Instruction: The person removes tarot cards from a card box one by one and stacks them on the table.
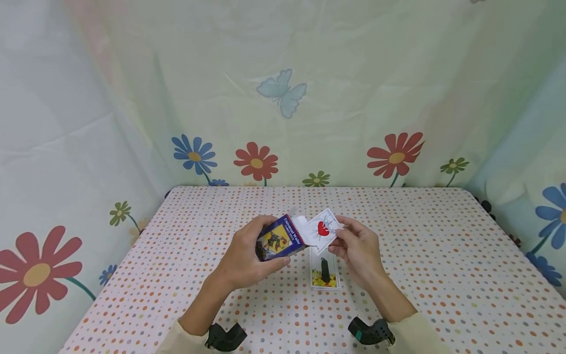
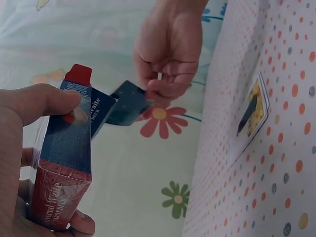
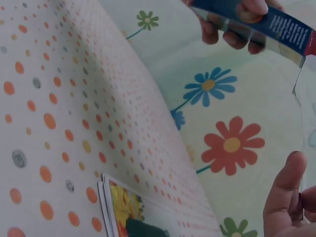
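My left hand (image 1: 247,255) grips a blue tarot card box (image 1: 278,238), tilted above the table with its end flap up. In the left wrist view the thumb lies along the box's blue side (image 2: 66,138). My right hand (image 1: 360,248) pinches a tarot card (image 1: 322,230) with a red heart on it, just off the box's open end. The card's dark back (image 2: 129,104) shows in the left wrist view. Below the hands, a small stack of tarot cards (image 1: 325,275) lies face up on the table, partly covered by the held card in the head view.
The table is covered with a dotted cloth (image 1: 212,206). Behind and beside it hangs a flowered curtain (image 1: 331,103). A black wrist camera (image 1: 226,337) sits on the left wrist and another wrist camera (image 1: 370,330) on the right.
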A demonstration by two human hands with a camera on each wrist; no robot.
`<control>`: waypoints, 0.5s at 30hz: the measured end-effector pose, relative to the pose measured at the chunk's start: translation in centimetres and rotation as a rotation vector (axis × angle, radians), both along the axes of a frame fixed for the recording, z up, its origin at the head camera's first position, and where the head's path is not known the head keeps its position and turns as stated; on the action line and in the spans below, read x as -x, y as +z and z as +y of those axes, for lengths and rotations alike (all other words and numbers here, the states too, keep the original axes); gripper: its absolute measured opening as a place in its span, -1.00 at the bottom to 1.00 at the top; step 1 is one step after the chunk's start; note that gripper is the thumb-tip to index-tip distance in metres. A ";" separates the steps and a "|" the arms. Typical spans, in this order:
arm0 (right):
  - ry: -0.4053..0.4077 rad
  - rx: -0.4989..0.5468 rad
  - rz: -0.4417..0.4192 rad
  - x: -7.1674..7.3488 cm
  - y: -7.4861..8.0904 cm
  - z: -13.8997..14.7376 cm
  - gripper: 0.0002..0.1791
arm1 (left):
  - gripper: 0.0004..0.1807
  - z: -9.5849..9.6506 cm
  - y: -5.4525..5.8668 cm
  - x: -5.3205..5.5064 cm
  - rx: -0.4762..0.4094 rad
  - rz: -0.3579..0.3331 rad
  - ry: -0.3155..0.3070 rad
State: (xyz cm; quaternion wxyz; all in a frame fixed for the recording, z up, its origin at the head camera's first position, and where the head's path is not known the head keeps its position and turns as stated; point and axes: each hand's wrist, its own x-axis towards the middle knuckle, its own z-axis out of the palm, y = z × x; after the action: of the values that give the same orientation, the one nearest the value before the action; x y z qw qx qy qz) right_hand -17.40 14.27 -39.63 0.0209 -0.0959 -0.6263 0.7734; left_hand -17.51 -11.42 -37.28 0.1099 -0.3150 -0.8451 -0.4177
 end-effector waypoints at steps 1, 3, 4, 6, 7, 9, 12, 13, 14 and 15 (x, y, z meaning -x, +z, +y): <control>-0.005 -0.011 -0.003 0.1 -0.2 0.1 -0.56 | -0.22 0.0 0.0 0.0 0.000 0.004 0.005; -0.013 -0.034 -0.009 0.4 -0.5 0.2 -0.57 | -0.22 0.0 0.0 0.1 0.004 0.005 0.014; -0.015 -0.045 -0.013 0.5 -0.7 0.3 -0.57 | -0.22 0.0 0.0 0.1 0.006 0.002 0.018; -0.015 -0.070 -0.022 0.7 -1.0 0.4 -0.56 | -0.22 -0.1 0.0 0.1 0.010 -0.005 0.022; -0.017 -0.080 -0.027 0.8 -1.1 0.4 -0.56 | -0.22 -0.1 0.0 0.1 0.011 -0.007 0.023; -0.019 -0.100 -0.030 0.9 -1.3 0.6 -0.56 | -0.21 -0.1 0.0 0.1 0.011 -0.010 0.024; -0.020 -0.140 -0.033 1.2 -1.4 1.0 -0.55 | -0.21 -0.1 0.0 0.1 0.008 -0.005 0.026; -0.020 -0.154 -0.029 1.3 -1.4 1.1 -0.55 | -0.21 -0.1 0.0 0.2 0.007 -0.002 0.026; -0.017 -0.170 -0.026 1.4 -1.4 1.3 -0.55 | -0.21 -0.2 0.0 0.2 0.005 0.001 0.025; -0.015 -0.187 -0.023 1.5 -1.4 1.4 -0.55 | -0.21 -0.2 0.0 0.2 0.004 0.004 0.024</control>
State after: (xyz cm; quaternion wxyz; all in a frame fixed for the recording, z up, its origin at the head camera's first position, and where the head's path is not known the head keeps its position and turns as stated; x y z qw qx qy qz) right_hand -18.88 15.68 -41.00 0.0282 -0.1073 -0.6952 0.7102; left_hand -17.71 -11.60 -37.27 0.1159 -0.3060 -0.8494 -0.4140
